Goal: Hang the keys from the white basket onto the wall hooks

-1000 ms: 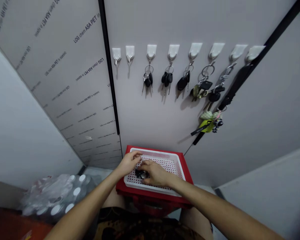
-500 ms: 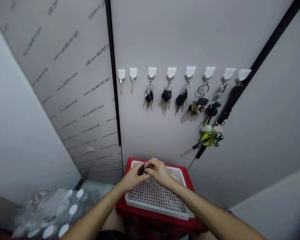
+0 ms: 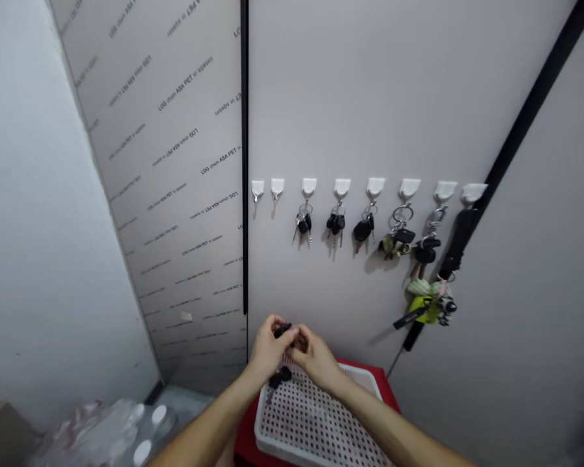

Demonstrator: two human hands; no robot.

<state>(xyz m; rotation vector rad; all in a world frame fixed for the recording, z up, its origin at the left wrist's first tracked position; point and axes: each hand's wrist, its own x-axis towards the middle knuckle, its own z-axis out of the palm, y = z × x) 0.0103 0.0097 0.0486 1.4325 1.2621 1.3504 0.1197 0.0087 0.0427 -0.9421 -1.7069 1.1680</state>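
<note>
My left hand (image 3: 267, 347) is closed around a small black object, part of a bunch of keys (image 3: 282, 330), above the basket's far left corner. My right hand (image 3: 316, 360) meets it fingertip to fingertip, pinching at the same bunch; the exact part is hidden by the fingers. More black-headed keys (image 3: 280, 375) show just under the left hand; whether they dangle from the bunch or lie in the basket I cannot tell. Below both hands is a white perforated plastic basket (image 3: 316, 415).
Key bunches (image 3: 363, 228) hang from several white adhesive hooks (image 3: 376, 185) on the grey panel; the two leftmost hooks (image 3: 277, 187) bear none. A yellow-green charm (image 3: 423, 310) hangs at right. The basket rests on a red stool (image 3: 246, 431). Wrapped bottles (image 3: 160, 418) stand lower left.
The view has tilted upward, so the hooks sit lower in the picture. Both hands have risen toward the panel from over the basket, and the keys beneath the left hand have come into sight.
</note>
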